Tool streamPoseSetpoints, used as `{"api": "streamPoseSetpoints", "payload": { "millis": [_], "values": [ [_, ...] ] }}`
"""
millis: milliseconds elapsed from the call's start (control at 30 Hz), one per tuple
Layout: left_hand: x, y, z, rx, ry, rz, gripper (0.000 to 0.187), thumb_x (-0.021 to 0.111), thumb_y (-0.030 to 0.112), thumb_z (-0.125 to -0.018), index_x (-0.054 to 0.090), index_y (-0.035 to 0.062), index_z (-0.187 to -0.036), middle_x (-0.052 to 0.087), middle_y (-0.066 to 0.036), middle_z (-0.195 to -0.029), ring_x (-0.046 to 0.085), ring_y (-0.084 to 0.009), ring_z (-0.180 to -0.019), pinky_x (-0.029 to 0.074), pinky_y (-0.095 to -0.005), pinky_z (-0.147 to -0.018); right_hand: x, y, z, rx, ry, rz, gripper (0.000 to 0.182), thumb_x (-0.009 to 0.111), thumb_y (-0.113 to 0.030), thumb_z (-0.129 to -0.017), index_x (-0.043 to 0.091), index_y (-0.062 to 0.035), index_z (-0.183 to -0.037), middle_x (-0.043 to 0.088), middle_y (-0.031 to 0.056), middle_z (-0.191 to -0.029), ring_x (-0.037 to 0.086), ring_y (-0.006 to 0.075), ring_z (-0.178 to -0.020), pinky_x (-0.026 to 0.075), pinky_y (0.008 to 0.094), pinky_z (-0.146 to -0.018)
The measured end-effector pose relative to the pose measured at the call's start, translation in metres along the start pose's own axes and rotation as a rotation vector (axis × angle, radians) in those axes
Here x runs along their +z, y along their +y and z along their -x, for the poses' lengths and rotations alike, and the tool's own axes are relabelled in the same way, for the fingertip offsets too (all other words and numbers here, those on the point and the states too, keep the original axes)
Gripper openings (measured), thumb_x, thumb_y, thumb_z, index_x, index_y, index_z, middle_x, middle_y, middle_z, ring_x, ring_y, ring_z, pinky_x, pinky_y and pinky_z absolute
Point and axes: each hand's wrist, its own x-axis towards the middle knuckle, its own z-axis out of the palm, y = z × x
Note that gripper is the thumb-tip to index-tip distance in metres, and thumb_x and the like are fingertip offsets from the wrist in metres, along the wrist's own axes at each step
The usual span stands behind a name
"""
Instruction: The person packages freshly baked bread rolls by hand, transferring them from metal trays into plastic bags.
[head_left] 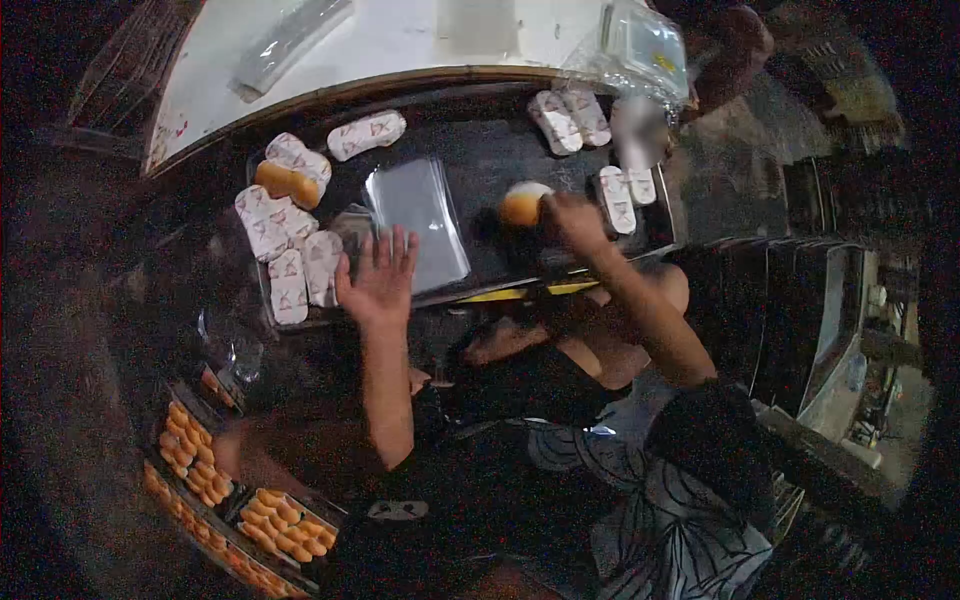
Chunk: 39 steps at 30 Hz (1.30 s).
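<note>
A golden-brown bun (521, 205) with a pale top is over the dark tray (490, 150), gripped at its right end by the fingers of my right hand (577, 225). My left hand (378, 275) is open, its fingers spread at the near left corner of a stack of clear plastic bags (425, 225). White printed packs (270, 222) lie in a group left of that hand. Another bun (288, 184) rests against them. Beyond the bags lies a single printed pack (367, 135).
More printed packs (556, 122) are at the tray's right end. A white table (400, 40) with plastic packaging (640, 55) adjoins the far side. At lower left, another person's arm (270, 450) reaches over trays of buns (290, 525). Another person's arm (735, 55) shows at upper right.
</note>
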Motion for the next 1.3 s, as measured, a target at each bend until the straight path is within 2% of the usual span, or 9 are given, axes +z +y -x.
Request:
{"api": "streamPoseSetpoints", "payload": {
  "millis": [67,200,300,433,567,667,933,1200,1300],
  "values": [
    [0.003,0.006,-0.004,-0.04,0.004,0.155,0.056,0.049,0.03,-0.075,0.031,-0.0028,-0.117,0.037,-0.017,-0.114,0.037,-0.0361,-0.11,0.029,-0.055,-0.093,-0.006,-0.033,0.008,-0.13,-0.524,-0.39,0.044,0.055,-0.025,-0.075,0.046,-0.0023,-0.111,0.059,0.0158,-0.087,0.06,0.0239,-0.077,0.047,0.0337,-0.065],
    [0.003,0.016,-0.009,-0.027,-0.072,0.191,0.054,0.048,0.033,-0.074,0.038,-0.003,-0.113,0.04,-0.019,-0.113,0.039,-0.0368,-0.108,0.03,-0.0548,-0.092,-0.051,-0.047,-0.005,0.515,-0.248,-1.217,0.047,0.057,-0.04,-0.076,0.055,0.0017,-0.099,0.06,0.0089,-0.085,0.056,0.0129,-0.075,0.045,0.0272,-0.067],
    [0.011,0.001,-0.007,0.154,0.061,0.13,0.052,0.046,0.033,-0.076,0.038,0.0001,-0.115,0.041,-0.019,-0.114,0.039,-0.0367,-0.108,0.031,-0.0547,-0.091,-0.135,-0.113,-0.014,0.314,0.042,-1.4,0.041,0.069,-0.026,-0.069,0.057,0.0028,-0.095,0.061,0.0115,-0.085,0.057,0.0126,-0.077,0.045,0.0268,-0.069],
    [0.019,-0.027,0.011,0.32,-0.154,-0.298,0.042,0.044,0.031,-0.079,0.038,0.0103,-0.115,0.043,-0.018,-0.113,0.041,-0.0361,-0.107,0.032,-0.0534,-0.09,-0.173,-0.142,-0.043,0.514,0.066,-1.031,0.053,0.066,-0.048,-0.062,0.061,-0.0005,-0.085,0.061,0.0156,-0.071,0.061,0.0288,-0.066,0.048,0.035,-0.062],
    [0.017,-0.017,0.014,0.255,-0.211,-0.452,0.045,0.045,0.015,-0.081,0.028,0.0112,-0.122,0.048,-0.017,-0.107,0.045,-0.0336,-0.103,0.038,-0.0456,-0.088,-0.167,-0.163,-0.022,0.446,0.001,-1.088,0.053,0.066,-0.049,-0.062,0.061,-0.0003,-0.082,0.06,0.0152,-0.065,0.061,0.0289,-0.063,0.048,0.0359,-0.059],
    [0.009,-0.025,0.019,0.306,-0.258,-0.568,0.051,0.045,0.012,-0.08,0.024,0.0162,-0.127,0.043,-0.018,-0.115,0.045,-0.0345,-0.103,0.039,-0.0474,-0.086,-0.153,-0.176,-0.027,0.805,0.134,-1.139,0.05,0.067,-0.045,-0.063,0.06,0.0009,-0.08,0.06,0.0152,-0.065,0.061,0.0261,-0.061,0.047,0.0346,-0.059],
    [-0.027,-0.022,0.03,0.03,-0.451,-0.481,0.067,0.054,0.022,-0.073,0.019,0.0125,-0.13,0.04,-0.019,-0.117,0.046,-0.0326,-0.101,0.041,-0.0432,-0.085,-0.156,-0.192,-0.032,0.696,0.044,-1.215,0.082,0.066,-0.042,-0.066,0.022,0.0021,-0.119,0.051,0.0203,-0.102,0.052,0.0307,-0.094,0.042,0.0362,-0.08],
    [-0.024,-0.018,0.04,0.044,-0.271,-0.55,0.062,0.05,0.027,-0.076,0.023,0.0037,-0.126,0.038,-0.021,-0.12,0.042,-0.0325,-0.108,0.038,-0.0425,-0.089,-0.123,-0.215,-0.019,0.644,0.208,-1.646,0.075,0.066,-0.033,-0.07,0.024,0.0045,-0.12,0.04,0.0246,-0.114,0.044,0.0319,-0.104,0.034,0.0356,-0.09],
    [-0.01,0.0,0.039,0.009,-0.296,-0.495,0.061,0.048,0.028,-0.077,0.023,0.0029,-0.126,0.038,-0.021,-0.12,0.041,-0.0332,-0.109,0.036,-0.0431,-0.09,-0.126,-0.222,0.004,0.428,0.088,-1.348,0.071,0.066,-0.031,-0.07,0.027,0.0039,-0.118,0.043,0.0227,-0.111,0.045,0.0321,-0.102,0.036,0.0351,-0.088]
  ]
}}
